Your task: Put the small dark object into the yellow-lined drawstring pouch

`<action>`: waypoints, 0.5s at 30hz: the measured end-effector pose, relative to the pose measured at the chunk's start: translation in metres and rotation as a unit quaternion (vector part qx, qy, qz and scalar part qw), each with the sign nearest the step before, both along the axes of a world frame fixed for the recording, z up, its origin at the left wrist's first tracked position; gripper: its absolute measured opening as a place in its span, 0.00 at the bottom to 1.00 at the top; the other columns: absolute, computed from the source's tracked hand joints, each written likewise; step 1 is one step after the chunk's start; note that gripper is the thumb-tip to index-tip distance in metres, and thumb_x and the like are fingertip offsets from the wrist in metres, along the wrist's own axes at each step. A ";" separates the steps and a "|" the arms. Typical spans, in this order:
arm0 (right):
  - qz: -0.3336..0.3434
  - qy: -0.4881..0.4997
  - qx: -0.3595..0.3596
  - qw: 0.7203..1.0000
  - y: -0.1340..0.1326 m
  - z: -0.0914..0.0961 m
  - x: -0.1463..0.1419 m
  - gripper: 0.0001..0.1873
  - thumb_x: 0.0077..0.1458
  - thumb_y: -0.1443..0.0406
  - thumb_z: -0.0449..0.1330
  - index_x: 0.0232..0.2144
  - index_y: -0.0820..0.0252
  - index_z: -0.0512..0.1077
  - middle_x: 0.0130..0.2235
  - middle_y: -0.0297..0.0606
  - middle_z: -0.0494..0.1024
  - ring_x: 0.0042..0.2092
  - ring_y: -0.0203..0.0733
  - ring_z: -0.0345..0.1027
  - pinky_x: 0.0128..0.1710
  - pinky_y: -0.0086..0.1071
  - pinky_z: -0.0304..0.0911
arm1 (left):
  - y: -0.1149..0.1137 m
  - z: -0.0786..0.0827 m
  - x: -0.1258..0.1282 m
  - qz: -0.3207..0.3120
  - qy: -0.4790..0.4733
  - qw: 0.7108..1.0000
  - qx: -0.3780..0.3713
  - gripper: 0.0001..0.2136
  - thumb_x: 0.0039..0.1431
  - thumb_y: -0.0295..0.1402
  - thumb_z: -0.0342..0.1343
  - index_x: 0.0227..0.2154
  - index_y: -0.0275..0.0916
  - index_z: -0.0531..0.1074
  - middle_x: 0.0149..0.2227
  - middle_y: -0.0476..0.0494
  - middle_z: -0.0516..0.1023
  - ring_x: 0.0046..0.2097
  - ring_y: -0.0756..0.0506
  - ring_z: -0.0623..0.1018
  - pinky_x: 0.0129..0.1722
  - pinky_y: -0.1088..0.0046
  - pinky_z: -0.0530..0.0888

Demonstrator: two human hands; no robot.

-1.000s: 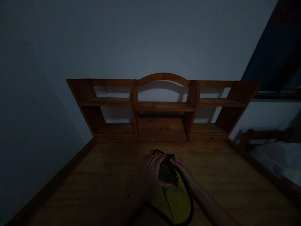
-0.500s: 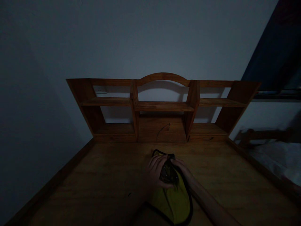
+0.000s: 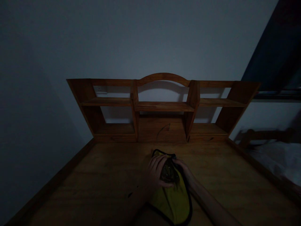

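Little has moved in the last second. My left hand [image 3: 155, 172] and right hand [image 3: 184, 169] have crept a touch toward the shelf unit [image 3: 162, 106], and the near edge of the yellow cloth [image 3: 174, 202] has drawn in slightly.

Both hands are closed on a small dark glossy object [image 3: 167, 171]. The left's fingers curl over it and the right's fingertips press on it from the other side. It sits just above the far end of the cloth, which lies on the table [image 3: 94, 182] under my wrists.

The light is very poor, and I cannot make out what the object is. I think the main risk is a slip. A glossy surface pinched only by fingertips could squirt free onto the hard wood. The loose, black-edged cloth could also bunch or drag with my forearms.
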State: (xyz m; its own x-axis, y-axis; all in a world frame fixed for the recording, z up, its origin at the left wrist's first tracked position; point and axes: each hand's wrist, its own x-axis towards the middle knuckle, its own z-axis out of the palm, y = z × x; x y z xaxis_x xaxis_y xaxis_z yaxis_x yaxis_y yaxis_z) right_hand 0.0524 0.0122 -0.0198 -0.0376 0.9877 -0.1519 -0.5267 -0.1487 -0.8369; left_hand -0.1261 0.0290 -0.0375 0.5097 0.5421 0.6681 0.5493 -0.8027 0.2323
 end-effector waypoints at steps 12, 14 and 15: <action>0.051 0.037 -0.035 0.997 0.000 0.004 -0.001 0.09 0.45 0.63 0.65 0.30 0.60 0.78 0.36 0.36 0.81 0.40 0.46 0.73 0.45 0.36 0.62 | 0.002 0.000 -0.001 0.020 -0.012 0.999 0.032 0.46 0.39 0.60 0.58 0.58 0.34 0.58 0.54 0.31 0.70 0.54 0.34 0.70 0.54 0.53 0.67; 0.047 0.041 -0.040 0.997 0.001 0.004 -0.001 0.08 0.44 0.63 0.65 0.30 0.60 0.78 0.34 0.35 0.82 0.39 0.45 0.73 0.44 0.36 0.62 | 0.002 0.000 -0.001 0.017 -0.014 0.999 0.049 0.47 0.38 0.60 0.59 0.57 0.33 0.59 0.53 0.31 0.70 0.54 0.34 0.70 0.54 0.53 0.68; 0.045 0.043 -0.044 0.997 0.001 0.004 -0.001 0.08 0.44 0.63 0.65 0.29 0.60 0.77 0.33 0.35 0.81 0.38 0.45 0.73 0.44 0.36 0.62 | 0.002 0.000 -0.001 0.015 -0.012 0.998 0.055 0.47 0.38 0.60 0.60 0.57 0.32 0.59 0.53 0.31 0.70 0.54 0.34 0.70 0.54 0.54 0.67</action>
